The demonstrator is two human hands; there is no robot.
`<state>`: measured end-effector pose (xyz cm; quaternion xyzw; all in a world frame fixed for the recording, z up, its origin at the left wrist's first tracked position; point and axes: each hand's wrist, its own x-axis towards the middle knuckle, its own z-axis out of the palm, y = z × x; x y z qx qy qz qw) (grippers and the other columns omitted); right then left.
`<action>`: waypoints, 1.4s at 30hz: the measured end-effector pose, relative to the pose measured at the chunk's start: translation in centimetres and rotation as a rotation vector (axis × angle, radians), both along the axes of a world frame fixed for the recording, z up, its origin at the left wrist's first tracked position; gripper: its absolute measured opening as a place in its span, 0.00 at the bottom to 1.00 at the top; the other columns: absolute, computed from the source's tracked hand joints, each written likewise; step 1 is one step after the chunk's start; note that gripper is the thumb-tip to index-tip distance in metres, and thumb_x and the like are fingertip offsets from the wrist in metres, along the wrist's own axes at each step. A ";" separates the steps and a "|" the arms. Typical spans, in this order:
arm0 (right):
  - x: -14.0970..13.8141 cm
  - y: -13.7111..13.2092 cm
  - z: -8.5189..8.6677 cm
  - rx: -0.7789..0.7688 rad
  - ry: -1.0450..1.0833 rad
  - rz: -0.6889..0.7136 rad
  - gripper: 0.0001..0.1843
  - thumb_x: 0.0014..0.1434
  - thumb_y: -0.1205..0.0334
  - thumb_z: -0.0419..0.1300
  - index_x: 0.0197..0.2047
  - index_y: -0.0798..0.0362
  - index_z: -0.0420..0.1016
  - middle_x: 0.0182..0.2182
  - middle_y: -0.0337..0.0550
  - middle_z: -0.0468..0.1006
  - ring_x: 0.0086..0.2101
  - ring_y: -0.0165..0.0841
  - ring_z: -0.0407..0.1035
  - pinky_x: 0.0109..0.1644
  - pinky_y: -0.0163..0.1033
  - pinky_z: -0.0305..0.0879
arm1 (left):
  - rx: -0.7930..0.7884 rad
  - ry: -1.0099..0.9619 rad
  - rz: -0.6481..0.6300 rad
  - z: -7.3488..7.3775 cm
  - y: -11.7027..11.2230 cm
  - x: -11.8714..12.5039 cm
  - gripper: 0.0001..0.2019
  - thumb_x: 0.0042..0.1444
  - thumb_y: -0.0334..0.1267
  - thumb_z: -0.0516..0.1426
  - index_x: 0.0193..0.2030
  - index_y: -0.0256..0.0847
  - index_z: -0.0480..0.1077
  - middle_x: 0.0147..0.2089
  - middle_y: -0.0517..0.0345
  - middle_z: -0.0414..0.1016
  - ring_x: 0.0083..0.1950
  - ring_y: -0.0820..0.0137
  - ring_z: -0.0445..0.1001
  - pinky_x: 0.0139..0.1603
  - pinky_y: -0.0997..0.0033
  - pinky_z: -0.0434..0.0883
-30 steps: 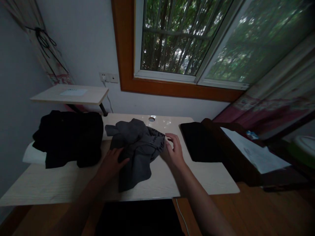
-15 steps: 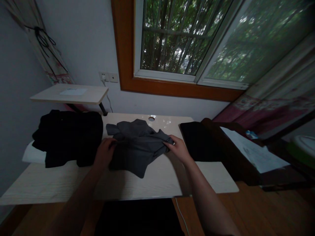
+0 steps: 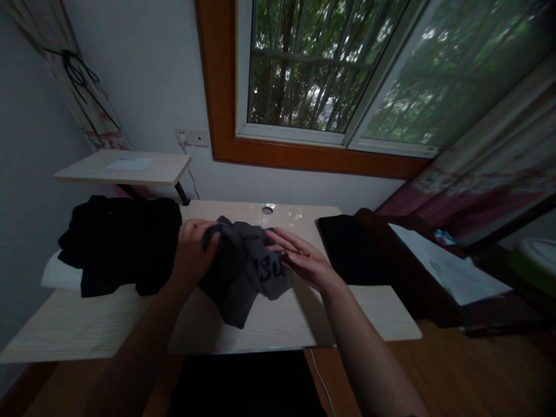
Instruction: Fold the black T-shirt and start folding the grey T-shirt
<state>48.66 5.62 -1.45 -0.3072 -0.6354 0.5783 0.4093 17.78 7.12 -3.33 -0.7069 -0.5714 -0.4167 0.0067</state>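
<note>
A crumpled grey garment (image 3: 237,263) with black lettering lies bunched on the light wooden desk (image 3: 269,324). My left hand (image 3: 195,249) is closed on its upper left part, thumb and fingers pinching a fold of cloth. At the garment's right side is my right hand (image 3: 306,263), its fingers stretched out and slightly apart, the tips against or just over the cloth. The exact kind of garment cannot be made out from the folds.
Black folded clothing (image 3: 125,243) lies on the left, over something white (image 3: 61,272). Behind it stands a small raised shelf (image 3: 165,165) with a paper. A flat black item (image 3: 351,249) is at the desk's right, beside dark furniture bearing a paper sheet (image 3: 447,266).
The grey garment has been gathered into a smaller bundle, and its lettering now shows. My left hand has risen slightly with its edge. My right hand's fingers have loosened from a pinch and straightened.
</note>
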 end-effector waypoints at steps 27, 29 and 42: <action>4.3 1.0 -5.6 0.122 -0.582 -0.009 0.15 0.63 0.49 0.64 0.36 0.53 0.80 0.25 0.34 0.72 0.27 0.29 0.66 0.30 0.33 0.58 | -0.494 -0.076 -0.574 -5.3 -2.6 -4.5 0.24 0.48 0.24 0.48 0.46 0.45 0.78 0.57 0.51 0.75 0.61 0.62 0.72 0.65 0.52 0.69; 3.7 0.8 -5.2 0.163 -0.578 -0.045 0.17 0.65 0.47 0.62 0.37 0.53 0.81 0.27 0.37 0.75 0.29 0.31 0.68 0.32 0.34 0.60 | -0.481 -0.045 -0.538 -5.4 -3.0 -4.5 0.16 0.55 0.27 0.51 0.42 0.44 0.78 0.56 0.51 0.74 0.60 0.62 0.72 0.64 0.54 0.70; -3.1 0.6 -5.5 0.398 -0.666 0.070 0.15 0.69 0.52 0.58 0.33 0.50 0.72 0.31 0.38 0.74 0.36 0.34 0.70 0.43 0.37 0.64 | -0.539 -0.015 -0.560 -4.6 -6.8 -3.0 0.07 0.64 0.44 0.58 0.42 0.45 0.75 0.64 0.51 0.67 0.65 0.59 0.68 0.66 0.55 0.68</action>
